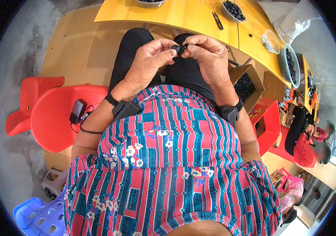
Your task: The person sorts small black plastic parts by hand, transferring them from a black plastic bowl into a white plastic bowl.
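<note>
Above my lap, my left hand pinches a small round black part between thumb and fingertips. Close beside it, my right hand has thumb and forefinger closed on a smaller black piece. The two pieces meet or nearly meet; I cannot tell whether they are joined. Their exact kind is too small to make out. Both hands are over my knees, just short of the yellow table.
Bowls of black parts stand on the table, with a slim black tool, a clear container and a larger basin. Right of my leg is a cardboard box of black parts. Red chairs stand left; other people sit far right.
</note>
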A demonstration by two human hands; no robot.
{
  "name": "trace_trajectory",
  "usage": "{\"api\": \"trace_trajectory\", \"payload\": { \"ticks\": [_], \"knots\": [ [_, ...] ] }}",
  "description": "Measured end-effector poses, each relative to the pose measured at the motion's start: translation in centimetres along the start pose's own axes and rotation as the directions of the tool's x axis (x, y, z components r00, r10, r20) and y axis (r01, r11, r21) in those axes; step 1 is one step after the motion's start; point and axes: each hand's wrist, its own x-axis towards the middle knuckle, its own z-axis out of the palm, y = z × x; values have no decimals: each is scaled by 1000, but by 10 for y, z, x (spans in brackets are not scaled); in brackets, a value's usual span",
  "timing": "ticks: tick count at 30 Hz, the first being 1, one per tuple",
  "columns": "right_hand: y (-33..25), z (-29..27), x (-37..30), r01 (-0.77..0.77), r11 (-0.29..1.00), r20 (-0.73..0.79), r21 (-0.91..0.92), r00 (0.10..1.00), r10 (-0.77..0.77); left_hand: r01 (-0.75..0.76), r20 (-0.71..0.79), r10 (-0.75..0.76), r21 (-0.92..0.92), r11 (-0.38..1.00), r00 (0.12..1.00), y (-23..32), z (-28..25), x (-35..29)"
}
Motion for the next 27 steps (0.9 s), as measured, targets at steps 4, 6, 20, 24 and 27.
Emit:
{"api": "trace_trajectory", "payload": {
  "ticks": [4, 6, 20, 24, 27],
  "knots": [
    [-1, 5, 0, 12, 1000, -31, -7, 999, -12, -8, -12, 9, 8, 1000, 1000, 0, 2, -1],
    [-1, 5, 1, 6, 1000, -34, -2, 999, -7, -8, -10, 8, 10, 1000, 1000, 0, 1, 0],
    [3, 5, 1, 5, 999, -40, -34, 999, -7, -17, -3, 18, 13, 1000, 1000, -2, -1, 1],
    [3, 4, 1, 15, 994, -36, -104, 999, -19, -43, 2, 43, 35, 998, 999, -1, 0, 1],
    [1, 5, 0, 26, 991, -39, -135, 999, -31, -60, 6, 59, 80, 995, 998, 1, 1, 1]
  ]
}}
